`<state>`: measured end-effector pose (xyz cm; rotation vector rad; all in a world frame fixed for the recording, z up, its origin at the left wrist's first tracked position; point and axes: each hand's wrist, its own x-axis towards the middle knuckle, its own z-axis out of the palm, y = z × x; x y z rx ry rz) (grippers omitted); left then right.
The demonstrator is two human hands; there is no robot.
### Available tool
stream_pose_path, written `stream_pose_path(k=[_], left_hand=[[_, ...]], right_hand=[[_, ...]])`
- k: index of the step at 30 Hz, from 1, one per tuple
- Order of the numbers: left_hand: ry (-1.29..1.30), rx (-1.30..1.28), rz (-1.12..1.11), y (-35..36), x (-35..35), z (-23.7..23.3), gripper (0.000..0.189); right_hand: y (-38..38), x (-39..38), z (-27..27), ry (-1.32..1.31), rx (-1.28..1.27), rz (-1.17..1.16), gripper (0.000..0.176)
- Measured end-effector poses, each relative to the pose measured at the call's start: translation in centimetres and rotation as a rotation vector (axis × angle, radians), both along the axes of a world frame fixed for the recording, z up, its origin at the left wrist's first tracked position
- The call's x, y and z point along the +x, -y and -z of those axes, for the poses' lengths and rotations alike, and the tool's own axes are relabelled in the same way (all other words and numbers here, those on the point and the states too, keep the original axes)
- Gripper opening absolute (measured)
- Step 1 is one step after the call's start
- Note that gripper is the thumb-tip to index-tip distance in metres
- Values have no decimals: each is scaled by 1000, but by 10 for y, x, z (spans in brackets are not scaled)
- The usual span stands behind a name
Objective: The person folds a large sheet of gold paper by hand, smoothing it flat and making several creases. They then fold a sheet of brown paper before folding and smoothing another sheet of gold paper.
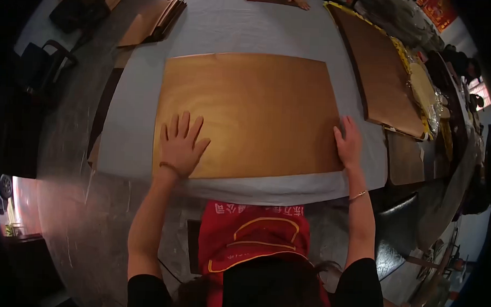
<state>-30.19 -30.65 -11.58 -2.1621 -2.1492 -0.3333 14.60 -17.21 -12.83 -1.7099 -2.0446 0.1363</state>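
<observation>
A large sheet of brown paper (pixel 252 110) lies flat on the grey cloth-covered table (pixel 228 28) in front of me. My left hand (pixel 182 146) rests on the sheet near its lower left corner, palm down with the fingers spread. At the right edge of the paper is my right hand (pixel 349 142), its fingers extended along that edge and the thumb apart, over the paper side. Neither hand grips anything that I can see. Whether anything lies under the sheet cannot be seen.
A stack of brown sheets with yellow wrapping (pixel 378 66) lies to the right. Folded brown sheets (pixel 152 23) sit at the far left. Across the table, another person's hands (pixel 299 0) touch a brown sheet. A black stool (pixel 397 234) stands at lower right, an armchair (pixel 37 65) at left.
</observation>
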Motion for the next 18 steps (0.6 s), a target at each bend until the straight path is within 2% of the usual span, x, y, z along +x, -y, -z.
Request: stream_pose_path(k=[1,3,4,6,7,9,12,15,18], left_hand=[[-42,18,-13,0,0,4,58],[-39,10,-21,-2,-2,6,58],[-35,15,-19,-2,-3,8,58],[-91,4,0,-2,-4,11,58],[-84,19,4,-1,-4,10,58],[-34,49,18,-3,-7,15,58],[-31,21,-6,-3,-4,9,58],[-23,47,-10,-3,-5,16,58],[-26,31,-14,-3,-5,14,59]], right_hand=[[4,-5,-4,-3,-17,-13,50],[19,-11,-17,-526,-164,39,54],[24,-12,-24,-526,-186,47,54],[27,-15,-35,-773,-447,141,63],[26,-15,-41,-779,-466,152,63],[18,-9,-49,-814,-582,224,78],[1,3,-42,-802,-574,284,87],[-7,0,-49,-710,-601,299,93],[-18,11,-40,-704,-664,323,92]])
